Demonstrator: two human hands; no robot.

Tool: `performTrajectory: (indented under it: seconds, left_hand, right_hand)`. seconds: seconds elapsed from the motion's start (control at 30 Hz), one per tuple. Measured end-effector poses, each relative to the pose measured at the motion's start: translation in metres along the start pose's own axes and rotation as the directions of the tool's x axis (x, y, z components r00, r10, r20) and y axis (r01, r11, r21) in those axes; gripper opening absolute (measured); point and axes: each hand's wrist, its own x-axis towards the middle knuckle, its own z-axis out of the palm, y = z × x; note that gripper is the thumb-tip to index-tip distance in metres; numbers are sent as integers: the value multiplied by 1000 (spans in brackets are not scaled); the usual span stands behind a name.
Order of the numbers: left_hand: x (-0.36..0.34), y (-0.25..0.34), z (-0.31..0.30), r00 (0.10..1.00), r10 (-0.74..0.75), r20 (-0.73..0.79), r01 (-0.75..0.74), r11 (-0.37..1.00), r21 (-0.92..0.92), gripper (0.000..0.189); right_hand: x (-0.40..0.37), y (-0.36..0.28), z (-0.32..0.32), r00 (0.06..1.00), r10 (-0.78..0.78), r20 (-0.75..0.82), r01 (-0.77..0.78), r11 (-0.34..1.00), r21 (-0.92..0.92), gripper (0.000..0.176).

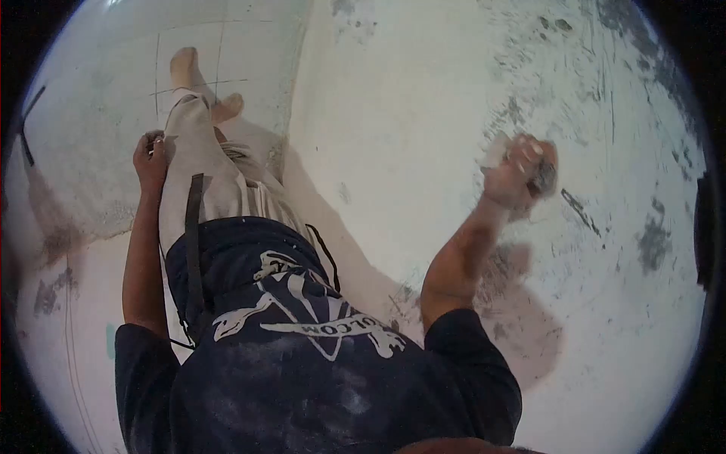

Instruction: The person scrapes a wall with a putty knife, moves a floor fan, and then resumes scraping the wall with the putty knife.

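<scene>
My right hand (518, 174) is raised against the pale wall, its fingers wrapped round a small dark grey, pad-like piece (544, 179). Motion smears this hand, so the exact kind of piece does not show. A pale patch stands out beside the fingers on their left. Down by my thigh, my left hand (150, 157) hangs with its fingers curled inward, close to the light trousers (193, 151). What lies inside those fingers is hidden.
The wall (393, 136) carries dark scuffs and scraped patches, densest on the right. Below are my bare feet (183, 68) on a tiled floor (242, 45). A dark strap (194, 227) hangs at my waist. A thin dark bar (28, 129) shows at far left.
</scene>
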Motion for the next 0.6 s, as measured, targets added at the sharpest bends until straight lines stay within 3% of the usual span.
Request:
performTrajectory:
  seconds: [0.03, 0.07, 0.1, 0.13, 0.17, 0.2, 0.23, 0.3, 0.37, 0.43, 0.47, 0.53, 0.57, 0.6]
  left_hand:
    - [1, -2, -2, 998, 55, 2, -55, 998, 28, 18]
    - [0, -6, -5, 993, 111, 33, -113, 992, 59, 18]
    - [-1, -9, -4, 997, 62, 36, -61, 998, -23, 17]
    - [-1, -12, -7, 997, 66, 38, -66, 998, -9, 17]
    - [-1, -16, -5, 998, 61, 8, -61, 998, -17, 17]
    - [0, -15, -5, 998, 54, -19, -54, 998, -29, 17]
    - [0, -16, -6, 999, 36, -27, -36, 999, 13, 17]
    - [0, -13, -9, 997, 63, -33, -62, 997, 37, 17]
    - [-3, -9, -7, 999, 40, -18, -41, 999, -21, 16]
    - [-1, -5, -10, 999, 30, -36, -31, 999, -21, 16]
    - [-5, -9, -10, 999, 3, -47, -3, 1000, -6, 16]
    - [-6, -17, -12, 999, 34, -25, -35, 999, -24, 17]
    - [-7, -18, -12, 999, 33, -24, -34, 999, -12, 17]
    - [-6, -19, -10, 999, 35, -35, -36, 999, -8, 17]
  right_hand:
    - [2, -2, 4, 995, -100, 25, 97, 990, 98, 15]
    - [-4, -8, 8, 998, -60, 23, 62, 996, -60, 13]
    - [-9, -18, 14, 1000, -21, 20, 25, 976, -217, 12]
    - [-2, -28, 25, 989, -75, 128, 109, 950, -292, 10]
    - [12, -44, 28, 902, -239, 358, 332, 916, -224, 13]
    - [12, -57, 27, 902, -246, 354, 335, 917, -217, 13]
    - [11, -69, 26, 965, -102, 240, 53, 978, 201, 13]
    - [5, -42, 26, 989, 76, 130, -117, 931, 345, 14]
    - [4, -41, 27, 975, 138, 176, -114, 984, -138, 14]
    - [8, -60, 18, 935, 239, 263, -151, 937, -314, 13]
    - [9, -59, 11, 958, 227, 174, -257, 951, 174, 9]
    - [4, -41, 9, 957, 280, 73, -264, 739, 620, 8]
    - [3, -16, 16, 943, 325, -70, -298, 920, 254, 7]
    - [2, -3, -3, 948, 308, -82, -318, 931, -176, 15]
